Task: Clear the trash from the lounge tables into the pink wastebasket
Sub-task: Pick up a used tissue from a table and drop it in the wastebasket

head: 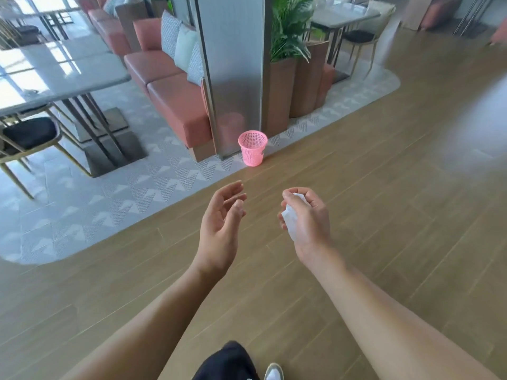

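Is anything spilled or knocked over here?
Nothing stands out. The pink wastebasket stands upright on the floor by the pillar, with no litter around it. The white tissue is held in the right hand, not dropped; the left hand is empty.

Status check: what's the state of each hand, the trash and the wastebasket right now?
left hand: open, holding nothing.
right hand: fingers curled round the crumpled white paper.
crumpled white paper: held, not yet binned.
pink wastebasket: upright beside the pillar, contents not discernible.
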A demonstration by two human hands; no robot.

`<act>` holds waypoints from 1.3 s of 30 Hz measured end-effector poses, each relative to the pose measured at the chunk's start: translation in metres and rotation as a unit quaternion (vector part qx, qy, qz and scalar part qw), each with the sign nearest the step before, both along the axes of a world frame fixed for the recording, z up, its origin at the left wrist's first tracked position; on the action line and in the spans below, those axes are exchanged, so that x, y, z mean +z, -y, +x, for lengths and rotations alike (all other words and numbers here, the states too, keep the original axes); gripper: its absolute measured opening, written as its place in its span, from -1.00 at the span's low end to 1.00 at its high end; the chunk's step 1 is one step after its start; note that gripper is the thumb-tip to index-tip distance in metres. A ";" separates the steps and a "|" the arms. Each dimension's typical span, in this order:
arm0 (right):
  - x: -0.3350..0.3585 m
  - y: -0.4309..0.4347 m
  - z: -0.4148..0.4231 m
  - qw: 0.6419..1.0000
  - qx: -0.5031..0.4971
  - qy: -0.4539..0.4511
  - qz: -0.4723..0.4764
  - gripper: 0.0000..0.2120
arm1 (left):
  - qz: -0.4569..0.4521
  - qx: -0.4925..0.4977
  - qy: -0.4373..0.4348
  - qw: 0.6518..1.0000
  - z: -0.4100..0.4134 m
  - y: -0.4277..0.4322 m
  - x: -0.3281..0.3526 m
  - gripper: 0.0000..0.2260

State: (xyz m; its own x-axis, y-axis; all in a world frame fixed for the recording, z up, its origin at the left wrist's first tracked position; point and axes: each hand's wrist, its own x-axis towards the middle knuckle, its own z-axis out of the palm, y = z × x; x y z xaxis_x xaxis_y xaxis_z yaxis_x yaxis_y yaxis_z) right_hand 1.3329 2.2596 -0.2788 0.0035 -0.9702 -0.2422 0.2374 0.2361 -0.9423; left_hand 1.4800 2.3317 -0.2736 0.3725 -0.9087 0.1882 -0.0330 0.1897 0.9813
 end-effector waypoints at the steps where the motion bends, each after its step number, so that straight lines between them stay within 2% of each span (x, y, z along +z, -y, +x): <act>1: -0.001 0.023 0.004 1.000 -0.002 0.001 0.001 -0.81 | -0.001 -0.001 -0.003 1.000 0.004 0.023 -0.002 -0.58; 4: -0.007 0.086 0.021 1.000 -0.007 0.002 0.019 -0.80 | -0.002 -0.006 -0.007 1.000 0.019 0.086 -0.008 -0.58; 7: -0.014 0.151 0.047 0.999 -0.009 -0.003 0.033 -0.82 | -0.001 -0.004 -0.006 1.000 0.043 0.151 -0.016 -0.67; 13: -0.007 0.299 0.125 0.999 0.000 0.001 0.033 -0.77 | 0.001 -0.020 0.000 1.000 0.113 0.299 -0.016 -0.72; 17: 0.001 0.386 0.164 0.999 0.008 -0.003 0.033 -0.70 | 0.001 -0.028 0.012 1.000 0.150 0.388 -0.010 -0.61; 19: 0.004 0.423 0.177 0.999 0.005 -0.003 0.037 -0.66 | 0.011 -0.031 0.012 0.999 0.162 0.427 -0.010 -0.62; 22: 0.003 0.484 0.190 0.999 -0.007 -0.003 0.038 -0.62 | 0.014 -0.040 0.016 0.999 0.176 0.488 -0.013 -0.61; 26: -0.006 0.564 0.201 0.999 -0.017 -0.002 0.049 -0.66 | 0.032 -0.048 0.023 0.998 0.187 0.565 -0.019 -0.68; 33: -0.032 0.732 0.213 0.997 0.006 -0.026 0.068 -0.64 | 0.051 -0.017 0.027 0.998 0.197 0.724 -0.038 -0.72; 39: -0.029 0.875 0.218 0.996 0.009 -0.069 0.064 -0.65 | 0.061 0.009 0.013 0.998 0.202 0.858 -0.030 -0.66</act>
